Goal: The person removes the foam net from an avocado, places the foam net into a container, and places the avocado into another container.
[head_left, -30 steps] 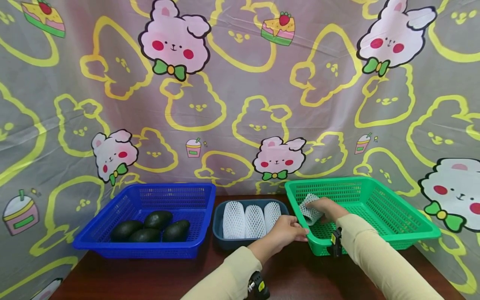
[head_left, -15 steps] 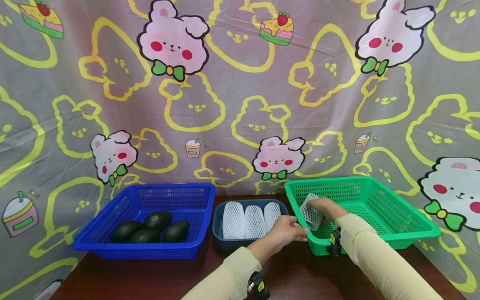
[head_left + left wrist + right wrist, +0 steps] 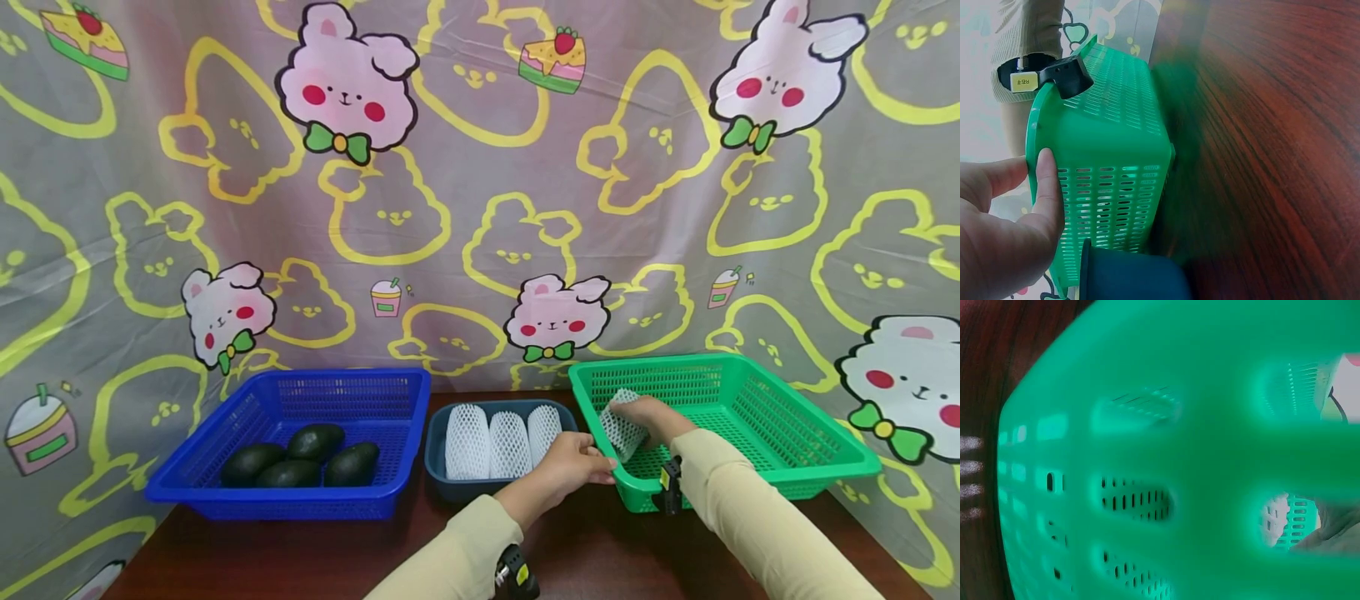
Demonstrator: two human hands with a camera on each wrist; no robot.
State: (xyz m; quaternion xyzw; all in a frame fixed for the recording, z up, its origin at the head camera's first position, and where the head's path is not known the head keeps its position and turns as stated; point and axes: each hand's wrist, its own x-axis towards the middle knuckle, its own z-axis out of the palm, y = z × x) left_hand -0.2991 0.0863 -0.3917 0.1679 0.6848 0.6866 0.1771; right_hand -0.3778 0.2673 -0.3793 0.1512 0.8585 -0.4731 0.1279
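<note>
In the head view my right hand [image 3: 651, 415] reaches into the green basket [image 3: 795, 479] and grips a white foam net sleeve [image 3: 624, 429] near the left wall. Its fingertips are partly hidden, and what the sleeve contains is not clear now. My left hand [image 3: 570, 462] pinches the basket's near left rim; the left wrist view shows the thumb and index finger [image 3: 1049, 187] on either side of that rim [image 3: 1034, 134]. Through the slots in the right wrist view, part of my right hand [image 3: 1335, 528] shows beside a white patch of the net.
A dark blue-grey tray [image 3: 480, 487] holds three white foam net sleeves [image 3: 468, 442] standing side by side. Left of it, a blue basket [image 3: 285, 502] contains several dark avocados [image 3: 315, 440]. All stand on a brown wooden table [image 3: 300, 558] before a patterned cloth [image 3: 480, 167].
The net sleeve in my right hand has shifted slightly, and the dark patch at its lower end no longer shows. My left hand keeps its hold on the rim.
</note>
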